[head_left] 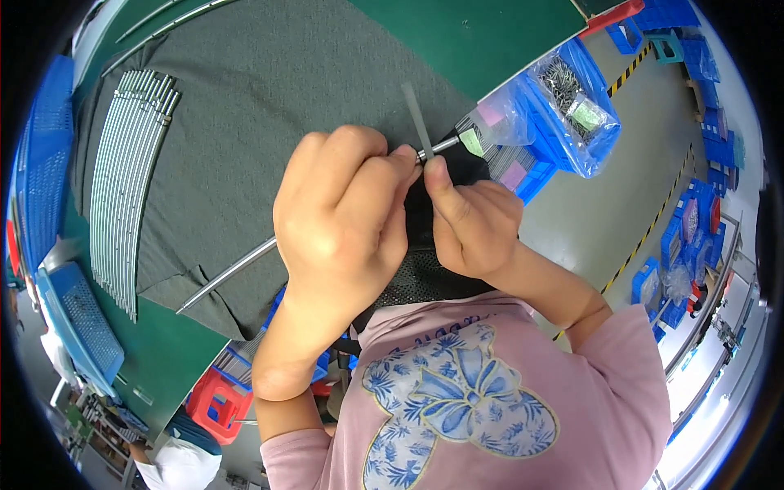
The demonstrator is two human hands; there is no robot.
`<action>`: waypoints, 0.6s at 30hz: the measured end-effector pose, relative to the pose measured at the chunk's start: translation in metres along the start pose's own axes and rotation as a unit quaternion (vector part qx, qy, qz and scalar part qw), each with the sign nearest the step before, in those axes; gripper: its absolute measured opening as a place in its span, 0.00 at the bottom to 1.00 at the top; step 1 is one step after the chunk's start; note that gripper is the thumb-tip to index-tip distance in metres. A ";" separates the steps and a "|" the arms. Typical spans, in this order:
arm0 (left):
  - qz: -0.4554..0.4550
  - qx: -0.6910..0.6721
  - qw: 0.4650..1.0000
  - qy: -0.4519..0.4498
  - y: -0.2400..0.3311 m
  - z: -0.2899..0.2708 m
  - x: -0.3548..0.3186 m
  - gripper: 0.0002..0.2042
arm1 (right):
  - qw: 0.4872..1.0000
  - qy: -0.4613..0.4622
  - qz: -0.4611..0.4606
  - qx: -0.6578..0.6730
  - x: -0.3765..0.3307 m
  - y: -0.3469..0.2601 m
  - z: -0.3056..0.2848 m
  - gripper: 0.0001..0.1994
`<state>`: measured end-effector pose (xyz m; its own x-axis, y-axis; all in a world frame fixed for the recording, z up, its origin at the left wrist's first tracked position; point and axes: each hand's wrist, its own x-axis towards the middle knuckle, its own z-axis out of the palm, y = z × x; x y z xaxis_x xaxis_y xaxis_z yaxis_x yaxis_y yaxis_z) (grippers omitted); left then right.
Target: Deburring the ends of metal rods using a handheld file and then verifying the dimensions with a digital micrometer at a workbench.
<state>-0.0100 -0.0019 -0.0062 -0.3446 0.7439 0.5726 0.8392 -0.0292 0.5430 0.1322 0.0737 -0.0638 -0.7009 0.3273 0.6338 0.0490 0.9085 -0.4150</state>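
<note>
Left hand (339, 216) clamps one slim metal rod (229, 275), slanting partly over the dark grey cloth (237, 106), while right hand (480, 220) pinches a thin flat strip (414, 109) across it; possible fault: strip slips under uneven pressure, scratching the rod.

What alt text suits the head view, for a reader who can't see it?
A bare left hand grips a slender silver metal rod while the right hand touches a thin flat grey strip crossing it. Leftward, similar rods lie side by side on dark grey cloth; rightward sits a blue plastic bin of small metal parts.
</note>
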 end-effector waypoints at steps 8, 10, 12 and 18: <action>-0.007 0.005 1.000 -0.005 0.000 -0.001 0.000 0.09 | 0.998 0.035 -0.033 0.027 0.015 0.007 0.006 0.24; -0.004 0.003 1.000 -0.002 0.000 -0.001 0.000 0.09 | 0.999 0.022 -0.014 0.027 -0.008 0.002 0.002 0.25; -0.005 0.006 1.000 -0.001 -0.001 0.001 0.000 0.09 | 0.999 -0.029 0.015 0.025 -0.026 0.001 -0.007 0.25; -0.003 0.004 1.000 0.001 0.002 0.000 -0.001 0.08 | 0.999 0.020 -0.012 0.037 -0.004 0.000 0.000 0.25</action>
<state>-0.0082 -0.0023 -0.0059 -0.3509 0.7421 0.5711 0.8405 -0.0193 0.5415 0.1352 0.0726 -0.0668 -0.6717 0.3165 0.6698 -0.0220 0.8952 -0.4451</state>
